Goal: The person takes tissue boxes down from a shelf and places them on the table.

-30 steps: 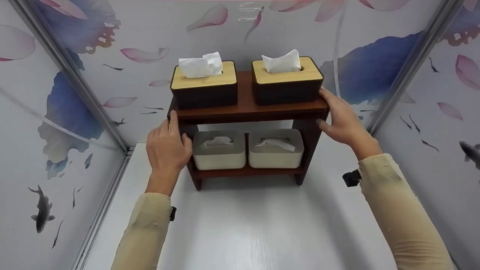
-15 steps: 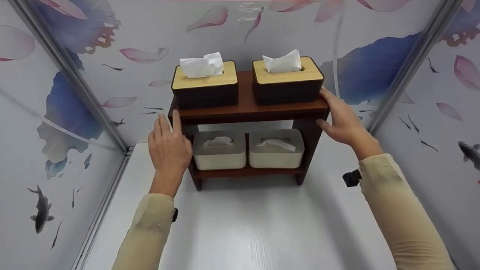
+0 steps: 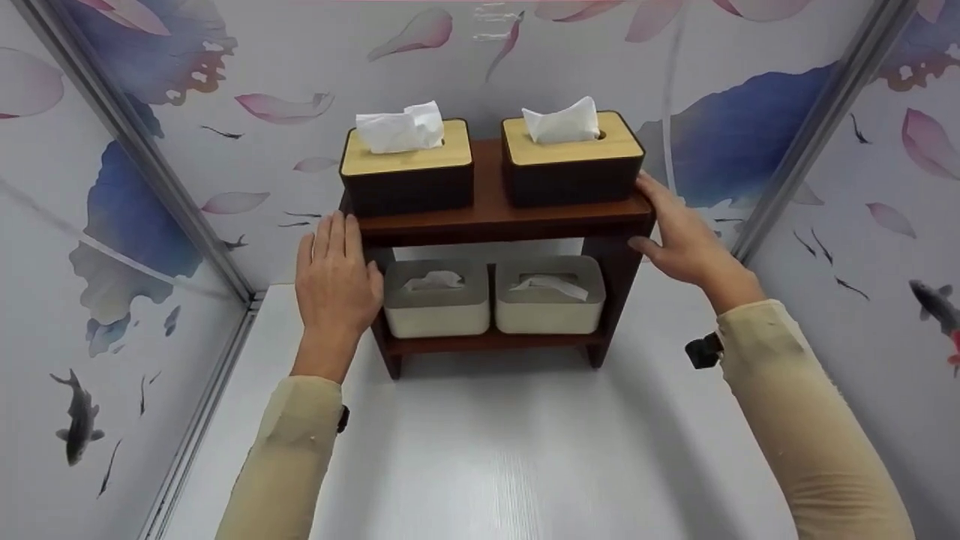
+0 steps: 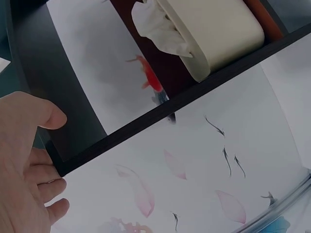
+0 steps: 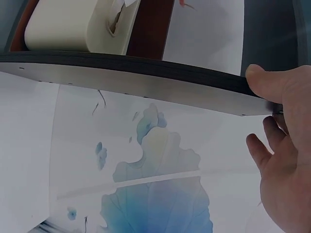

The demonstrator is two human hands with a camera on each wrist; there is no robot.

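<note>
A dark reddish-brown two-tier shelf point(image 3: 495, 225) stands upright in the head view. My left hand point(image 3: 337, 289) lies along its left side with straight fingers together; in the left wrist view the thumb point(image 4: 51, 116) overlaps the side panel's inner face. My right hand point(image 3: 682, 244) holds the opposite upper corner, thumb at the front edge, fingers outside. Two black tissue boxes with wooden lids, the left point(image 3: 409, 184) and the right point(image 3: 574, 176), stand on top. Two cream tissue boxes with grey lids, left point(image 3: 437, 319) and right point(image 3: 550, 315), sit on the lower tier. White tissue sticks out of each.
The shelf stands on a glossy white surface point(image 3: 487, 465). Printed panels with petals and fish enclose it at the back point(image 3: 300, 45), left point(image 3: 45, 285) and right point(image 3: 862, 337). Metal strips run along the corners, and a dark device sits at each wrist.
My left hand's fingers lift from the shelf's upper left corner, then lie together along its side. My right hand keeps its hold. The shelf and boxes stay in place; the view shifts slightly.
</note>
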